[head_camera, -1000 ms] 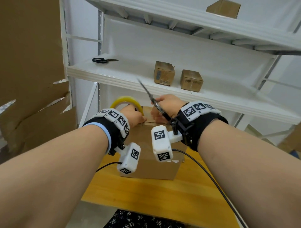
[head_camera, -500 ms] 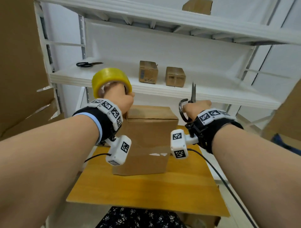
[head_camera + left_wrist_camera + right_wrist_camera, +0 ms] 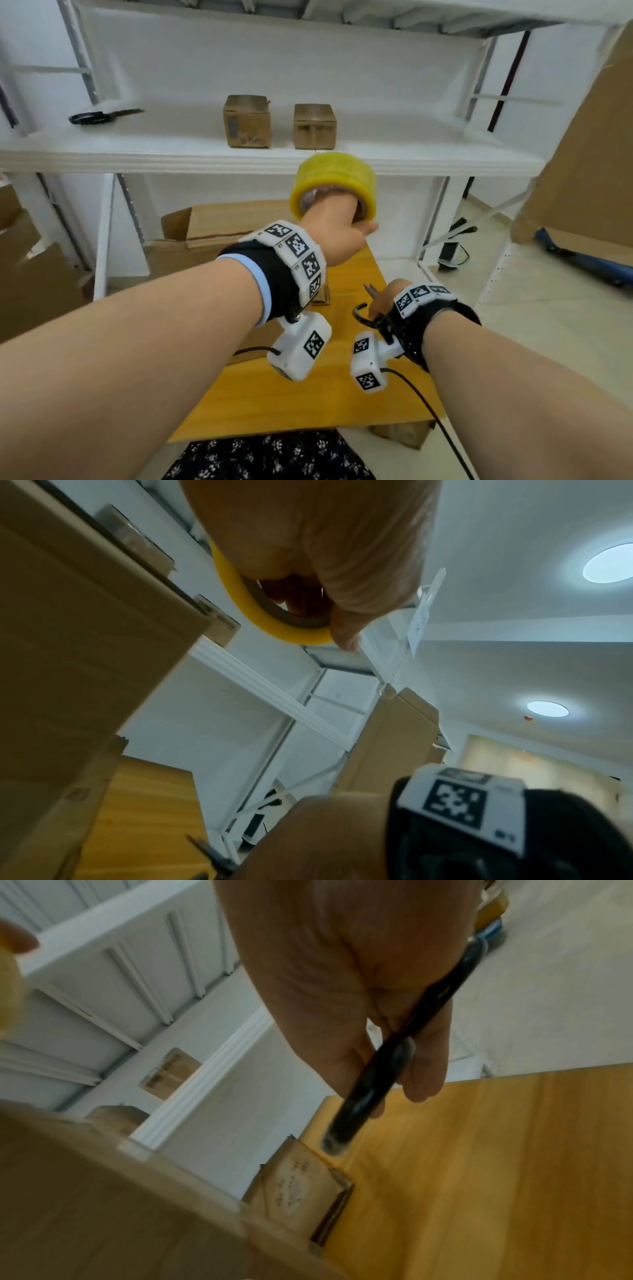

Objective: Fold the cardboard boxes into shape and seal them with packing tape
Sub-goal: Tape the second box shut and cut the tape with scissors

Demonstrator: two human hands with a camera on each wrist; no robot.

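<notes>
A white metal shelving unit [image 3: 260, 157] fills the background, and in front of it stands the yellow wooden bench [image 3: 301, 404]. The cardboard box [image 3: 61, 647] sits on the bench at its left side; in the head view it is mostly hidden behind the left forearm, while both wrist views show its brown wall close up, standing upright. Flattened cardboard sheets [image 3: 589, 144] lean at the right edge of the room and more cardboard [image 3: 30, 274] is piled at the left. On the middle shelf stand two small cardboard cartons [image 3: 247, 120] side by side, with a pair of black scissors [image 3: 102, 115] lying well apart from them to the left. The left hand [image 3: 337, 236] is raised above the bench and reaches forward, its fingers [image 3: 301, 599] pushed through the core of the yellow packing tape roll [image 3: 334, 181] and the thumb pressed on the roll's outer rim — the roll is carried in the air in front of the shelf edge, clear of the box. The right hand [image 3: 387, 298] is lower, just above the bench to the right of the box, fingers [image 3: 424, 1064] curled round the black handles of a second pair of scissors [image 3: 373, 1074] — blades pointing away and up-left in the head view.
</notes>
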